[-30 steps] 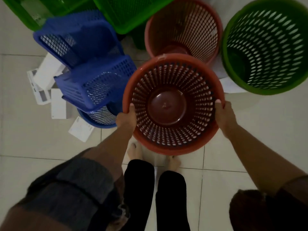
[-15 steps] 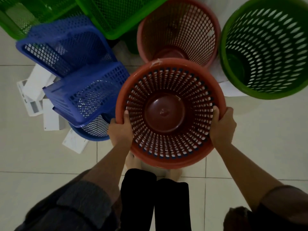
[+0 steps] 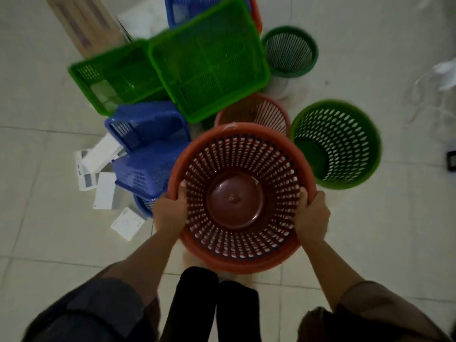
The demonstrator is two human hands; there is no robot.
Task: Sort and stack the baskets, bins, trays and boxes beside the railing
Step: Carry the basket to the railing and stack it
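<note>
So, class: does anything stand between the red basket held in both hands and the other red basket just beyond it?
Nothing visible does. The held red basket, gripped by the left hand and right hand, overlaps the near rim of the second red basket. The green tray covers only its far left edge.

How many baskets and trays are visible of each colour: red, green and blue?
Red: 3, the held basket, one behind it, a rim at the top.
Green: 4, two trays, two round baskets.
Blue: 4.
Total: 11.
</note>
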